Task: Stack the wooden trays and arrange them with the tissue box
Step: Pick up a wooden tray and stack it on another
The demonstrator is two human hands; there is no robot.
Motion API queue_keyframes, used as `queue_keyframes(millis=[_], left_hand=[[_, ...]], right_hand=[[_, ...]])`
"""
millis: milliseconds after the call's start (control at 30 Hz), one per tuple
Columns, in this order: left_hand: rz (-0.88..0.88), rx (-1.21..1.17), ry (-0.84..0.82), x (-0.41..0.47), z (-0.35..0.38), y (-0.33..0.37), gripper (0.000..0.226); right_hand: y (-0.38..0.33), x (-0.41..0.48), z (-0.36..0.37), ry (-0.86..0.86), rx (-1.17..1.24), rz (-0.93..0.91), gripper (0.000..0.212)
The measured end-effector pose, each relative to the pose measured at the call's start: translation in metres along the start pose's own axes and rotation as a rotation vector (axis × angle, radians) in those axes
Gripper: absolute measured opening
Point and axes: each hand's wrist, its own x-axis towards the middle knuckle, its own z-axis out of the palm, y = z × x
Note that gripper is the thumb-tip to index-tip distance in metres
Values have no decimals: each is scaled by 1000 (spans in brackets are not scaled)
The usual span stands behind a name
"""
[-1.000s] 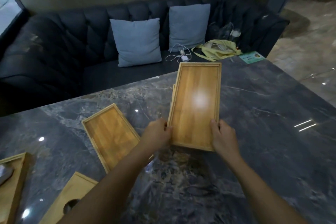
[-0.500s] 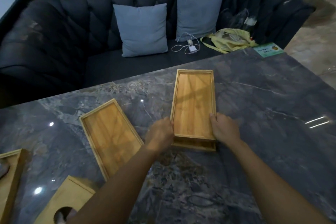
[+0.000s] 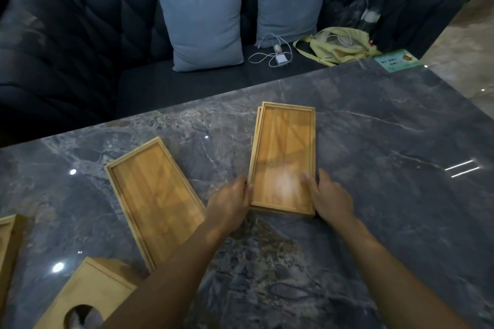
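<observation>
The top tray point(image 3: 284, 157) sits nested on a lower tray point(image 3: 257, 125), slightly askew, mid-table point(image 3: 374, 168). It looks rigid, light and smooth, best held by its long rims. The left hand point(image 3: 230, 208) and right hand point(image 3: 330, 199) press those rims, fingers together. A spare tray point(image 3: 155, 197) lies left; the tissue box point(image 3: 88, 294) is left and nearer.

I see honey-brown wooden trays point(image 3: 284, 157) with streaky grain on a dark grey, white-veined marble worktop point(image 3: 374, 168); upper frame, pale blue cushions point(image 3: 203, 27) against a black tufted sofa point(image 3: 66, 48).
</observation>
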Motion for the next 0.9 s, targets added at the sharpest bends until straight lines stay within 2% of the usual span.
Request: queue_keyframes(millis=[67,133,200,267,400,567,900], left_hand=[[53,-57,17,-8,-4,-6,28],[126,-74,-61,-14,-6,-11,39],[191,-12,-170,-15,-4,-13,44],[230,61,-215,-13,-1,-10,39],[221,82,-132,-10,2,-3,21],[250,87,-35,-15,3,-1,12],[248,98,-4,-20,3,1,10]], right_hand=[[6,-8,-5,13,65,-73,56],[12,-19,-9,-41,115,-191,62],[18,-28,-10,-102,76,-290,67],[24,-34,-8,-112,-5,-361,68],[26,-40,-2,-18,-87,-423,50],[20,-43,2,50,-52,-444,20],[22,-53,7,206,-183,-587,18]])
